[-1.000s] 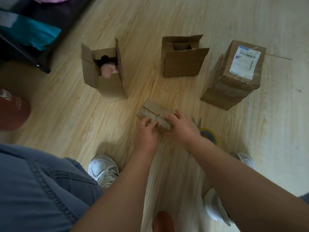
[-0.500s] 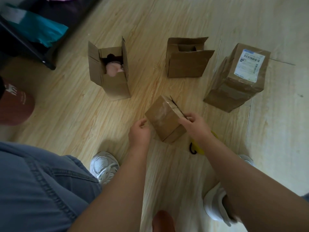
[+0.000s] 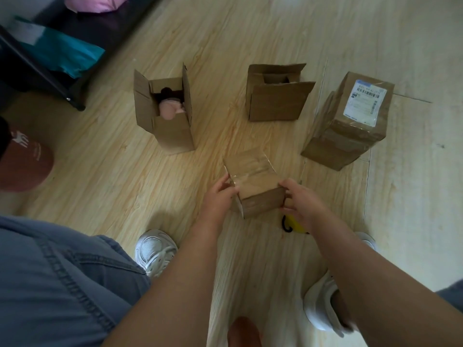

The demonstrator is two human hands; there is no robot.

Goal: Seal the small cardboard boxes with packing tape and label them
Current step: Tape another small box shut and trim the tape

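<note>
Wooden floor (image 3: 250, 33) with four cardboard boxes. Far right: sealed box (image 3: 350, 136), taped and bearing a barcode label. Behind: open box (image 3: 172, 136) showing a pink item, and second open box (image 3: 275, 103) with flaps raised. Near centre: small box (image 3: 253, 176), turned over the past second from lying low under the hands to glossy taped face upward. It carries no label, and a flap edge juts at its near-left corner, so sealing appears unfinished. The left hand (image 3: 218, 196) and right hand (image 3: 303, 204) grip opposite sides, fingers curled on the cardboard. A yellow-and-black object (image 3: 293, 225) lies partly hidden.
</note>
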